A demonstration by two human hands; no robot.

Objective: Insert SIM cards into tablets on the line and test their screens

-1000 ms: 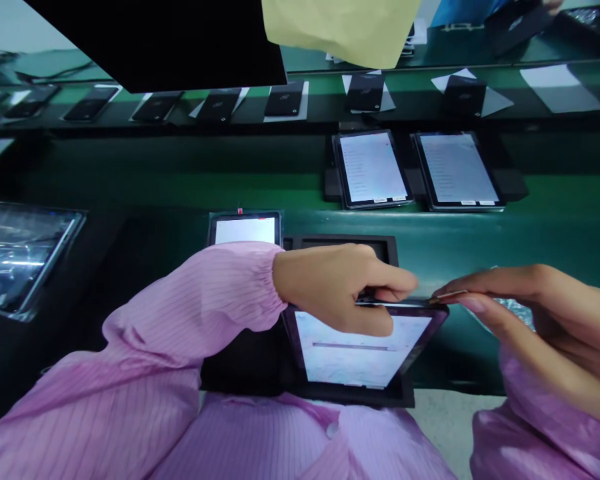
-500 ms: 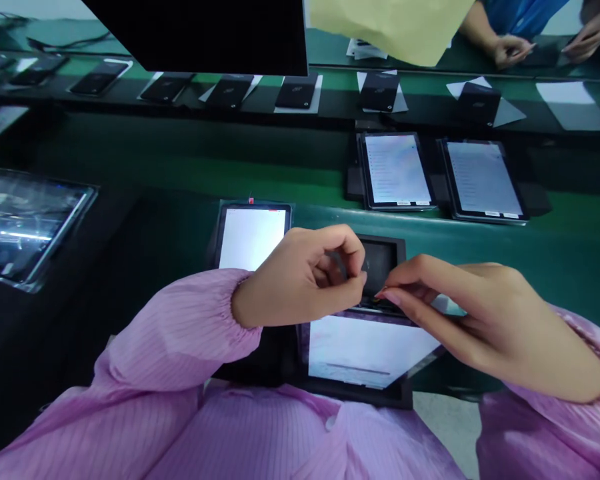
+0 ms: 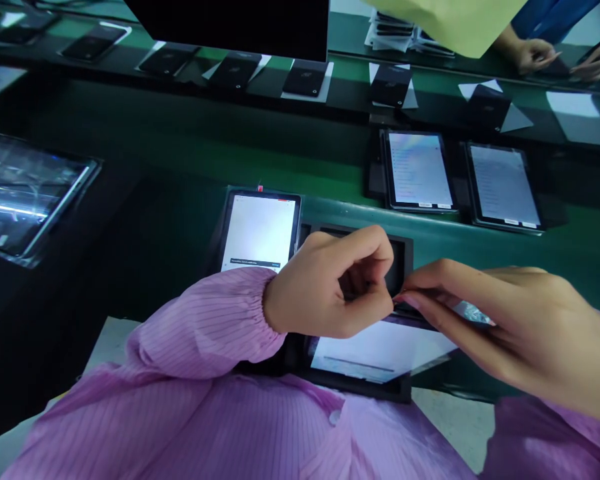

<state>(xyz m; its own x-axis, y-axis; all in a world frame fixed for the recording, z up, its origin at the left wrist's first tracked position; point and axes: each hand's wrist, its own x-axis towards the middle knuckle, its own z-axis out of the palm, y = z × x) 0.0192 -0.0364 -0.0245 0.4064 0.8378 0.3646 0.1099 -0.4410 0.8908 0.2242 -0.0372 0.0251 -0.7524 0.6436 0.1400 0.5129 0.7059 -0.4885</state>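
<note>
My left hand is closed in a pinch above a black tray. Its fingertips meet those of my right hand, also pinched. A tiny reddish piece shows at the right fingertips; its kind is too small to tell. Whatever the left fingers hold is hidden. Below both hands a tablet with a lit white screen lies in the tray, its upper part covered by them. Beside my left wrist another lit tablet bears a small red tab at its top edge.
Two lit tablets lie farther back right. A film-wrapped tablet is at the left. Several dark devices on white sheets line the back ledge, under a black panel. Another person's hands show at top right.
The view has shifted slightly, so both hands appear farther right. My left and right fingertips have come together. A dark message bar now appears on the left tablet's screen.
</note>
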